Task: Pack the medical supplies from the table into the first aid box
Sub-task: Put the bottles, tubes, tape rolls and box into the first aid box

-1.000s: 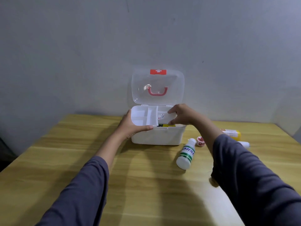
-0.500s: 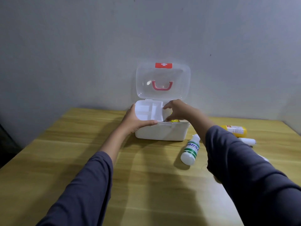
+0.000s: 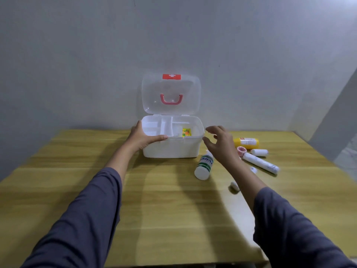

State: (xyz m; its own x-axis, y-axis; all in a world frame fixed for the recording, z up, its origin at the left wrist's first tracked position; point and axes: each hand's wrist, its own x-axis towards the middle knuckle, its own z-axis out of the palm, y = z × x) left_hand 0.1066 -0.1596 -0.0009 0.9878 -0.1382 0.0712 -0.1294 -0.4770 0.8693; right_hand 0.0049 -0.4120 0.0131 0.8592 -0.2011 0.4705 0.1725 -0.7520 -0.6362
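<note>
Atop the open first aid box [image 3: 173, 147] lid [image 3: 171, 93], a white-cross red label [image 3: 171, 76].

Bare table [image 3: 173, 209] before the first aid box [image 3: 172, 147]; scattered supplies, white bottle [image 3: 204, 165] foremost, at its right.

White first aid box [image 3: 172, 147] stands open, yellow packet [image 3: 186, 132] inside; bottles and rolls lie right.
</note>
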